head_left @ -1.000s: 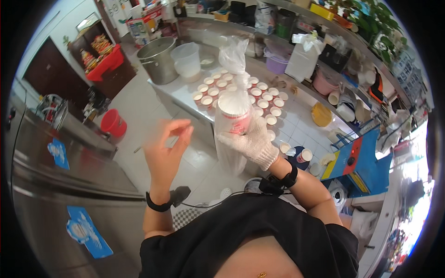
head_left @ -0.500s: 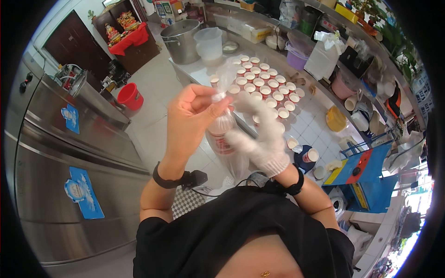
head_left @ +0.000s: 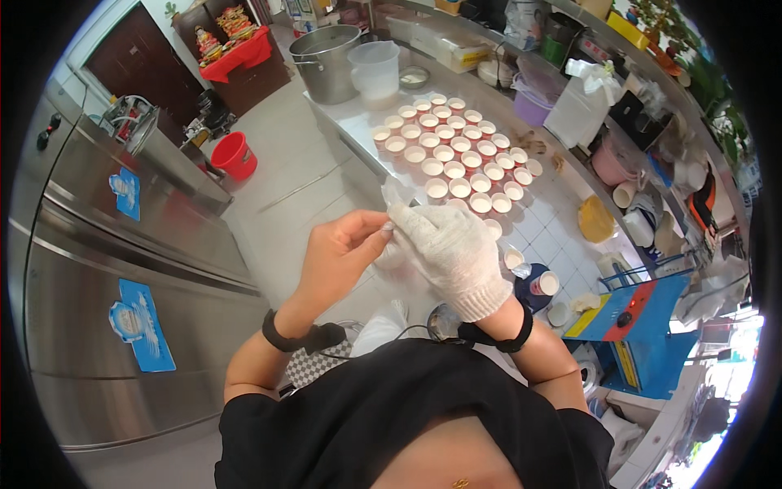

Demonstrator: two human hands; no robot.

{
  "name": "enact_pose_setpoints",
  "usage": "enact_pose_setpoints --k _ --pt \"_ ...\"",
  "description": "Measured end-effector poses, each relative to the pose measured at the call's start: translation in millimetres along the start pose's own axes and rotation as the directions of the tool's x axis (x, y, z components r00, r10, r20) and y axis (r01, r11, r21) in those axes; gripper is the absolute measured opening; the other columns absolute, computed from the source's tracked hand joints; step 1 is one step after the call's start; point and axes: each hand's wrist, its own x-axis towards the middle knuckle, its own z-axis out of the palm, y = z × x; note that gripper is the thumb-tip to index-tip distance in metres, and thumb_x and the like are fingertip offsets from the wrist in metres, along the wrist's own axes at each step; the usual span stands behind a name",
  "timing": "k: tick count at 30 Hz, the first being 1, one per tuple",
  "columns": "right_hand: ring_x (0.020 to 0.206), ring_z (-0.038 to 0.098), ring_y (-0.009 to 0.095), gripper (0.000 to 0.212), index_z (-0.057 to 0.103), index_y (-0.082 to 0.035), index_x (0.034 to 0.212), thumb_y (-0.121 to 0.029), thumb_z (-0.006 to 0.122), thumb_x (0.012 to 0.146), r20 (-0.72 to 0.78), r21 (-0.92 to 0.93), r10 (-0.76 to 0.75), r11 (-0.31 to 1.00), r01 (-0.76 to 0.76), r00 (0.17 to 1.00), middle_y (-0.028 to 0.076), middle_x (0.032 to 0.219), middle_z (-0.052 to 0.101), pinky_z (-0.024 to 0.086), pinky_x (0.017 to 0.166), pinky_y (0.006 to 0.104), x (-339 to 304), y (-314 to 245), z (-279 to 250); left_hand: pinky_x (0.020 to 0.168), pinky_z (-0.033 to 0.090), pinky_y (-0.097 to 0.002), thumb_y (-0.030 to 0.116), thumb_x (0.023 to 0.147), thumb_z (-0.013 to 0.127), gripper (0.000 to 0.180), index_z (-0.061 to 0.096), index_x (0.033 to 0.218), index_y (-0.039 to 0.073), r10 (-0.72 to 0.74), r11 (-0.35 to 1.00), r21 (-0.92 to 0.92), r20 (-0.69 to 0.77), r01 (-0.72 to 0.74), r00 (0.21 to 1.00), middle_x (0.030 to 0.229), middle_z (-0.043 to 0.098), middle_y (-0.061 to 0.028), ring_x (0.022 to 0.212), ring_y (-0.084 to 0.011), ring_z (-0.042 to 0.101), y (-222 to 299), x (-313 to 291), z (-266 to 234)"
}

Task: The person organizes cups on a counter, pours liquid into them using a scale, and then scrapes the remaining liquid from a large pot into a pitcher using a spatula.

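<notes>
A clear plastic bag (head_left: 396, 194) hangs in front of me, its gathered top poking up between my hands; most of it is hidden behind them. The thumb and fingers of my bare left hand (head_left: 338, 251) pinch the bag at its neck. My right hand (head_left: 458, 259), in a white knitted glove, is closed on the same gathered plastic, and its fingertips meet those of the left. Just beyond the glove, many red-and-white paper cups (head_left: 444, 153) with white contents stand in close rows on the worktop (head_left: 547, 224).
A steel pot (head_left: 327, 69) and a translucent jug (head_left: 375, 72) stand at the worktop's far end. Closer on the right are a blue machine (head_left: 643, 306) and a lone paper cup (head_left: 544, 284). Steel fridge doors (head_left: 155, 244) line my left; a red bucket (head_left: 235, 155) is on the floor.
Both hands have come down slightly with the bag. My gloved right hand, spread beside the bag before, has closed on its neck. The bag's body has become largely hidden.
</notes>
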Motion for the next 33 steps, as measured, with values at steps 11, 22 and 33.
enact_pose_setpoints --k 11,22,33 --pt "0.071 0.067 0.028 0.012 0.071 -0.011 0.092 -0.02 0.07 0.085 -0.093 0.14 0.23 0.966 -0.216 0.969 0.008 0.075 0.066 0.052 0.062 0.0398 86 33 113 0.051 0.05 -0.0273 0.001 0.091 0.065 0.005 0.069 0.093 -0.002 0.399 0.858 0.35 0.007 -0.376 0.917 0.079 0.068 -0.008 0.066 -0.0128 0.065 -64 106 -83" --pt "0.065 0.064 0.011 0.014 0.078 -0.005 0.095 -0.005 0.071 0.083 -0.195 0.427 0.553 0.792 -0.437 0.81 0.006 0.075 0.07 0.05 0.059 0.0257 258 69 248 0.069 0.052 -0.0228 0.001 0.097 0.06 0.007 0.065 0.092 0.001 -0.15 0.924 -0.326 0.172 0.2 0.974 0.083 0.066 0.0009 0.075 -0.0058 0.061 -121 280 -239" --pt "0.072 0.065 0.029 0.009 0.069 -0.012 0.087 -0.014 0.069 0.078 -0.424 0.024 0.196 0.978 -0.205 0.884 0.009 0.076 0.064 0.052 0.063 0.0394 394 167 335 0.062 0.052 -0.0366 0.001 0.083 0.073 0.016 0.063 0.094 0.005 0.526 0.307 0.641 0.501 -0.703 0.687 0.09 0.067 -0.0092 0.071 -0.0287 0.066 -107 451 -323"
